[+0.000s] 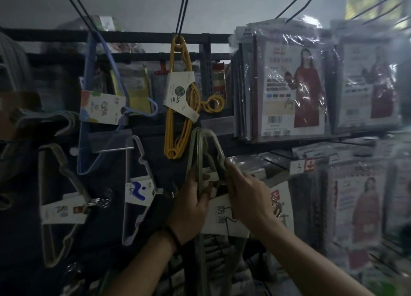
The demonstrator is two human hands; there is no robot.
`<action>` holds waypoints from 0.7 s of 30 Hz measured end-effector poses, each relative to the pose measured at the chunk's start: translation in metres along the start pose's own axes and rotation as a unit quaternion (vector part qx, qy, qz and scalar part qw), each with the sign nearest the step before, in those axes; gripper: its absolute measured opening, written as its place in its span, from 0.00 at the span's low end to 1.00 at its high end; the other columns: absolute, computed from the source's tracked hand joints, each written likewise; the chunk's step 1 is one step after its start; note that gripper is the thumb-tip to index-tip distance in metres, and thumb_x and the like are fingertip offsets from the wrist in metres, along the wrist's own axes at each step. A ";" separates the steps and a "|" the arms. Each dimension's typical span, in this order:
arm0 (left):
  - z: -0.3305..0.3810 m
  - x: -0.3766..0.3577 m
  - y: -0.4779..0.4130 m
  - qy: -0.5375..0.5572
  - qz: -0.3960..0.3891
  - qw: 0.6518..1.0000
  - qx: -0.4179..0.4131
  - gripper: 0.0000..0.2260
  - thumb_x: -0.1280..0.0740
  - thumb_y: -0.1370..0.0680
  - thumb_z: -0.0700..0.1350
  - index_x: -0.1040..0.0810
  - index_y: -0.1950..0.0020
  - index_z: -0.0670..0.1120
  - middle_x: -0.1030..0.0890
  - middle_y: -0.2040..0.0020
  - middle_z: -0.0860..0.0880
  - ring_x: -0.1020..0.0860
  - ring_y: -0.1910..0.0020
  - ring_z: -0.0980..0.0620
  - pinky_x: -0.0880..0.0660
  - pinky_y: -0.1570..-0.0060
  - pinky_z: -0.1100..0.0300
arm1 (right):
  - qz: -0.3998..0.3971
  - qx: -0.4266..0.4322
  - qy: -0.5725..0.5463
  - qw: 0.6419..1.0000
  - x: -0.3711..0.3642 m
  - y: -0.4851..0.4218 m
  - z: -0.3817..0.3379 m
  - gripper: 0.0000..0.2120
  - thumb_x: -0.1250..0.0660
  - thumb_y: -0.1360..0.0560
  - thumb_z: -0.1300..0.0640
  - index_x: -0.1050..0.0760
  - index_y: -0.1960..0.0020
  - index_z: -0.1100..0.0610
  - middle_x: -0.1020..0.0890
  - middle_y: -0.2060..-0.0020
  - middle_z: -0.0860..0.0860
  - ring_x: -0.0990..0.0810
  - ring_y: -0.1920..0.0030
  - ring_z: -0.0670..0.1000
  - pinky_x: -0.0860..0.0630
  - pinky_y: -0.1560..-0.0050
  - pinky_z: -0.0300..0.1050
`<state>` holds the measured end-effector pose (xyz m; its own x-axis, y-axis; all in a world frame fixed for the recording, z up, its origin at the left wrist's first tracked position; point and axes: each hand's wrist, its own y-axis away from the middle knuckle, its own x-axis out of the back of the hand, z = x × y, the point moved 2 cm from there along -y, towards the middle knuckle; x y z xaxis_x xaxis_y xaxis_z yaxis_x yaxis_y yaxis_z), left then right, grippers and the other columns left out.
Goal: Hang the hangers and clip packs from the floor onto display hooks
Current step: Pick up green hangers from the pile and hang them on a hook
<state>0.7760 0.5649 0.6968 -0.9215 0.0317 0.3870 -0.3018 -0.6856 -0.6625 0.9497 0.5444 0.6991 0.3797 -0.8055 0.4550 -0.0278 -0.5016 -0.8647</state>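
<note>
A dark display rack (pixel 142 37) fills the wall in dim light. On its right half hang plastic-wrapped garment packs (pixel 289 80), crowded in rows. Left of centre a blue hanger pack (pixel 101 109) with a white card hangs from a long hook. Beside it a yellow hanger pack (pixel 180 91), its card marked 10.5, hangs from another hook.

Just below the yellow pack's lower end is the grey-green hanger bundle (pixel 200 144), upright in front of the rack and held in both hands. Its top stands clear above both grips. The left hand (pixel 189 206) takes it from the left, low on the stems, its grip clamped round them with the fingers curled in front. The right hand (pixel 249 193) sits slightly higher, its grip clamped on the bundle's right shoulder. A white printed card (pixel 224 213) shows between and under the hands. Whether the bundle already rests on a hook cannot be told. A black wristband (pixel 175 238) circles the left wrist.
</note>
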 end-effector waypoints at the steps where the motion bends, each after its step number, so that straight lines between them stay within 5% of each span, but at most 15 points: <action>1: 0.002 0.002 0.003 -0.004 -0.009 1.000 -0.009 0.24 0.38 0.14 0.48 0.40 0.20 0.65 0.23 0.29 0.60 0.24 0.30 0.59 0.24 0.34 0.56 | 0.021 0.010 -0.010 1.000 0.001 0.004 0.000 0.23 0.47 0.15 0.49 0.38 0.20 0.45 0.18 0.59 0.51 0.23 0.73 0.52 0.22 0.75 0.52; 4: 0.007 0.005 0.005 -0.049 -0.018 0.998 -0.033 0.28 0.40 0.13 0.52 0.48 0.16 0.62 0.26 0.25 0.58 0.25 0.30 0.62 0.24 0.31 0.53 | 0.063 0.031 -0.033 0.997 0.001 0.015 0.000 0.26 0.44 0.16 0.52 0.38 0.19 0.50 0.16 0.49 0.54 0.21 0.72 0.54 0.23 0.76 0.50; 10: 0.012 0.009 -0.005 -0.066 -0.054 0.996 -0.004 0.32 0.40 0.15 0.58 0.57 0.19 0.71 0.28 0.29 0.70 0.24 0.34 0.65 0.23 0.32 0.51 | 0.048 0.018 -0.053 0.997 -0.001 -0.001 0.006 0.28 0.42 0.18 0.56 0.39 0.19 0.45 0.16 0.54 0.54 0.19 0.69 0.56 0.21 0.72 0.53; 16: 0.015 0.009 -0.005 -0.076 -0.063 0.995 0.007 0.33 0.40 0.16 0.57 0.59 0.20 0.73 0.29 0.28 0.68 0.23 0.32 0.60 0.22 0.33 0.51 | 0.047 0.037 -0.058 0.996 -0.004 -0.001 0.011 0.27 0.41 0.17 0.56 0.38 0.19 0.48 0.15 0.54 0.56 0.18 0.67 0.58 0.25 0.70 0.46; 21: 0.019 0.013 -0.005 -0.089 -0.065 0.994 0.016 0.33 0.37 0.15 0.54 0.54 0.19 0.71 0.23 0.31 0.65 0.20 0.40 0.66 0.20 0.38 0.58 | 0.050 0.043 -0.071 0.995 -0.008 -0.001 0.014 0.26 0.45 0.16 0.54 0.40 0.18 0.46 0.16 0.55 0.55 0.19 0.69 0.56 0.21 0.72 0.53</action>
<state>0.7701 0.5547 0.7171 -0.8168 -0.0064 0.5769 -0.4044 -0.7069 -0.5804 0.9601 0.5556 0.6935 0.5063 -0.7937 0.3372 0.0048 -0.3884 -0.9215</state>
